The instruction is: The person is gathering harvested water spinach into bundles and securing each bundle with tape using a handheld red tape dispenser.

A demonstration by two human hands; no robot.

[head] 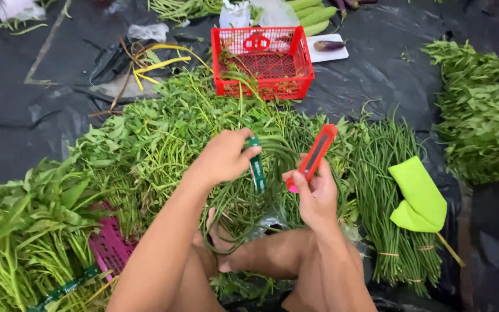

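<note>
Long green beans (244,196), thin, flexible and looped into a bundle, are lying at the centre of the frame over the person's crossed legs. The left hand (223,157) is pinching a narrow green band of tape (256,166) around the bundle. The right hand (317,193) is gripping a flat red plastic box cutter (314,157). A clean cut probably needs the tape pulled taut and the blade angled away from the fingers. Leafy greens (151,133) are spreading at left; a red plastic mesh basket (263,62) is sitting at upper centre; a folded lime-green cloth (420,196) is resting at right.
</note>
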